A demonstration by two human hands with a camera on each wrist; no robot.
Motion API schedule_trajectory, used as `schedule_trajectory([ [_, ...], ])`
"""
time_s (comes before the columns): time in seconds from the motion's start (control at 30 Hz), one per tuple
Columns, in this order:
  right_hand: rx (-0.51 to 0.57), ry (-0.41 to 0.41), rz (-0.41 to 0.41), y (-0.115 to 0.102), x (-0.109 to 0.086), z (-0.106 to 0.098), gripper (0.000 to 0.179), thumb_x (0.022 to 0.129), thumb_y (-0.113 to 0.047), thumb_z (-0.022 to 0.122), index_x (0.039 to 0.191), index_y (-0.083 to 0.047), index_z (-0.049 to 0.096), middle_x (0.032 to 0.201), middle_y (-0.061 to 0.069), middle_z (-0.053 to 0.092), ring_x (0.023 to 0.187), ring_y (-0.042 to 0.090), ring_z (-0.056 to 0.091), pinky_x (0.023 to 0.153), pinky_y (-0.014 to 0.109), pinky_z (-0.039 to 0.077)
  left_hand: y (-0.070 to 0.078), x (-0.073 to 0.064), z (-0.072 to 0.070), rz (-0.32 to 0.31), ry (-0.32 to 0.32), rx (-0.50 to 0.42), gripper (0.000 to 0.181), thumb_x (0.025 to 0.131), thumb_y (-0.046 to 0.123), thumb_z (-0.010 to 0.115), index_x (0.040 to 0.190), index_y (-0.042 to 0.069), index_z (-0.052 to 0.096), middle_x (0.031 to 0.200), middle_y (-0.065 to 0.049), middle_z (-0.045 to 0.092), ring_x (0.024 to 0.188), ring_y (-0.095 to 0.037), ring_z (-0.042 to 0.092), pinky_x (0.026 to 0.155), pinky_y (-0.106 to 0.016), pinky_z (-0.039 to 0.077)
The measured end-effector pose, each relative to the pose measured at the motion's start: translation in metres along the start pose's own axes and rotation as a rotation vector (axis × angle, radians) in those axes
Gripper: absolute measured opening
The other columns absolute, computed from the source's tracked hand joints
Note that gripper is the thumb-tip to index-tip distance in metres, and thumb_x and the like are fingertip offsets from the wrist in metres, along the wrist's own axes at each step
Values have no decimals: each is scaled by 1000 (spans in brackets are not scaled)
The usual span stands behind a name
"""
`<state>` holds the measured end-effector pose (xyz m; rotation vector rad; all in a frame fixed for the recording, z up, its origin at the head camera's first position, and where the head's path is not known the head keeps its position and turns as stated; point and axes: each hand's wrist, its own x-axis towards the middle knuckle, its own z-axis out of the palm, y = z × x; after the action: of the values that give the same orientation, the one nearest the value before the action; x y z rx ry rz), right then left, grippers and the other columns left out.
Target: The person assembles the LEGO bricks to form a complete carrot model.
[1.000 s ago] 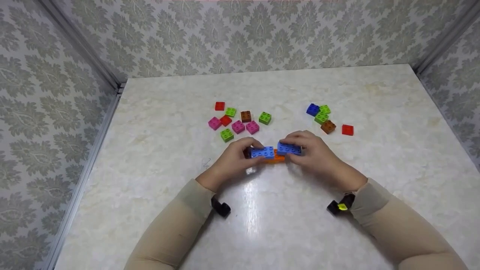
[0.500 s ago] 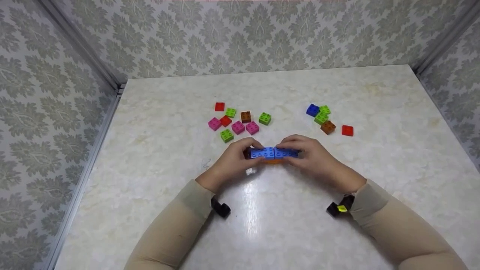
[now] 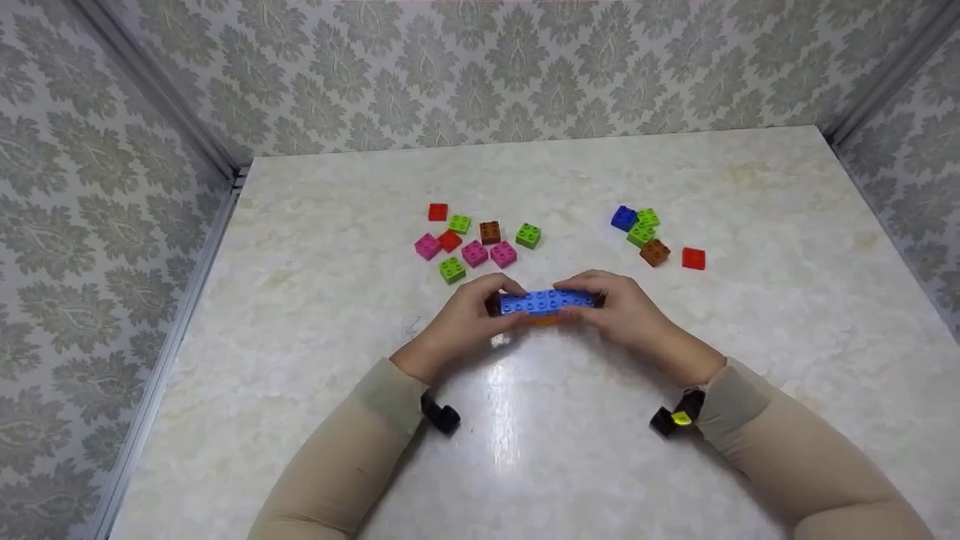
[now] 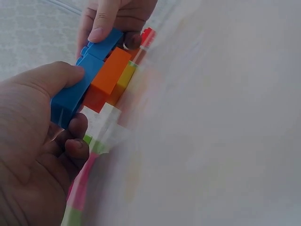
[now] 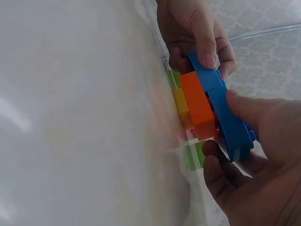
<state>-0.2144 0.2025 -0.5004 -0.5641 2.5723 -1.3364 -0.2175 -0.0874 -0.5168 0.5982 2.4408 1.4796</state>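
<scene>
Two light-blue building bricks stand end to end in the head view: the left blue brick [image 3: 529, 303] and the right blue brick [image 3: 561, 298]. Below them is an orange brick [image 4: 113, 73], with a yellow brick [image 4: 123, 85] under that. My left hand [image 3: 480, 311] pinches the left blue brick's outer end between thumb and fingers. At the other end, my right hand [image 3: 628, 311] grips the right blue brick, thumb on its near side. In the right wrist view a narrow dark gap shows between this brick and the orange one.
Behind the left hand lie loose bricks: pink [image 3: 475, 253], green [image 3: 451, 269], brown [image 3: 490, 232] and red [image 3: 438, 211]. A second group behind the right hand has a dark-blue brick [image 3: 623, 217], a brown brick [image 3: 655, 252] and a red brick [image 3: 694, 259]. Patterned walls enclose the table [image 3: 345, 202].
My right hand has lowered the right blue brick and shifted it left, from raised above the orange brick to level with the left blue brick. My left hand has stayed in place.
</scene>
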Motion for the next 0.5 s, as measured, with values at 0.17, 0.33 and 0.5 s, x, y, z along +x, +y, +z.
schedule_trajectory([
  [0.17, 22, -15, 48, 0, 0, 1, 44, 105, -24, 83, 148, -17, 77, 149, 11, 75, 146, 34, 65, 127, 57, 50, 1, -1, 0, -18, 12, -8, 23, 104, 26, 85, 126, 23, 76, 120, -2, 71, 108, -21, 61, 97, -36, 51],
  [0.33, 26, -24, 75, -1, 0, 1, 45, 105, -26, 83, 149, -19, 76, 152, 10, 74, 149, 35, 64, 128, 58, 49, 1, -1, 1, -17, 18, -9, 23, 104, 25, 85, 126, 22, 76, 121, -2, 72, 110, -21, 62, 98, -36, 51],
  [0.5, 25, -33, 89, -1, 0, 0, 45, 107, -28, 81, 150, -19, 75, 154, 9, 74, 138, 31, 69, 113, 45, 58, 1, -1, 3, -19, 20, -17, 23, 104, 25, 85, 126, 22, 76, 122, -2, 72, 109, -21, 62, 98, -36, 52],
])
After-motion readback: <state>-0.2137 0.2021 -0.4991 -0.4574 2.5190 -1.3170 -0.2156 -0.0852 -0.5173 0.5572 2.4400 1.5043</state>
